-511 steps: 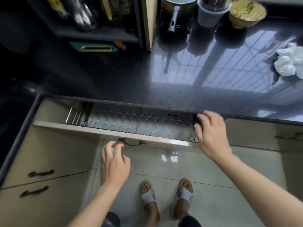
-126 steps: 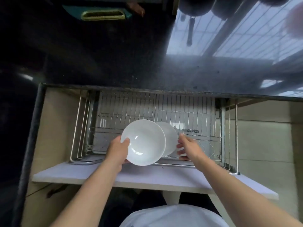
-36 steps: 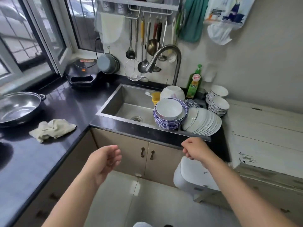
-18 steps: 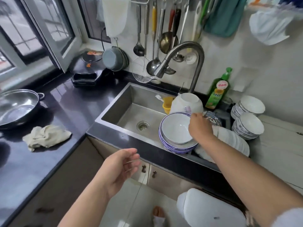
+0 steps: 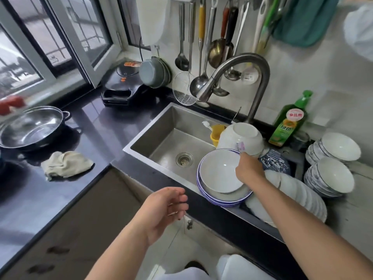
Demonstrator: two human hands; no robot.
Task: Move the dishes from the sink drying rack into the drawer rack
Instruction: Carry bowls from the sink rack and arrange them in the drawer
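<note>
A stack of blue-rimmed plates [image 5: 223, 200] with a white bowl [image 5: 219, 171] on top stands in the rack on the right side of the steel sink [image 5: 173, 134]. My right hand [image 5: 249, 168] grips the right rim of that white bowl. Behind it lies an overturned large white bowl [image 5: 240, 138]. A row of white plates [image 5: 298, 197] leans to the right of my forearm. My left hand [image 5: 163, 209] hovers open below the counter edge, holding nothing. The drawer rack is out of view.
Two stacks of small bowls [image 5: 331, 162] sit at the far right, a green soap bottle [image 5: 288, 122] and the curved faucet [image 5: 238, 77] behind the sink. A cloth [image 5: 65, 164] and a steel pot [image 5: 33, 128] rest on the black counter [image 5: 101, 126] to the left. Utensils [image 5: 201, 47] hang above.
My right hand has settled lower onto the right rim of the top white bowl. My left hand stays open in front of the counter.
</note>
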